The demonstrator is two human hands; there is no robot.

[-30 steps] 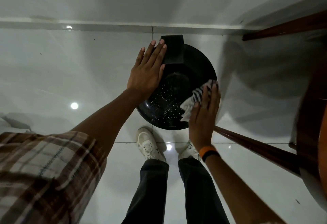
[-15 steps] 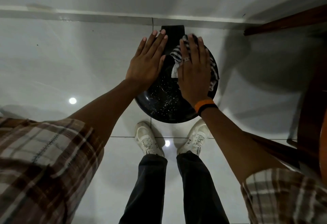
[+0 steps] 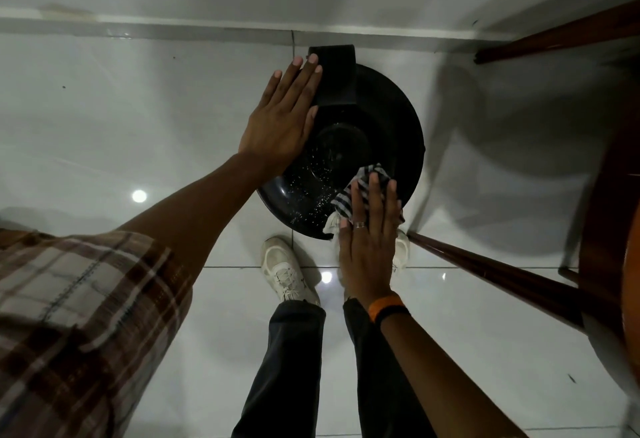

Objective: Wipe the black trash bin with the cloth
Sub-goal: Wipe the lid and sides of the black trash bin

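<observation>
Since half a second ago our right hand [image 3: 369,229] has slid from the far side of the lid, beside the black tab, down to the near right rim, carrying the striped cloth [image 3: 360,191] with it, while our left hand [image 3: 282,119] has stayed where it was. We press the cloth flat under the open right palm, fingers stretched out together over it, nothing pinched; a pale corner of cloth hangs off the edge below the thumb. Our left hand lies flat and open on the left side of the black trash bin [image 3: 391,119], fingers extended, their tips reaching alongside the raised black tab [image 3: 334,74] at the far edge. We see the bin from straight above, standing on the glossy white tile floor [image 3: 104,119] close to the wall skirting, its round lid speckled with pale flecks around the sunken centre. Our white sneakers [image 3: 285,271] stand just nearer than the bin. A dark wooden leg [image 3: 485,271] runs diagonally from the bin's near right side toward the right edge. We wear an orange and black wristband [image 3: 387,307] on the right wrist.
</observation>
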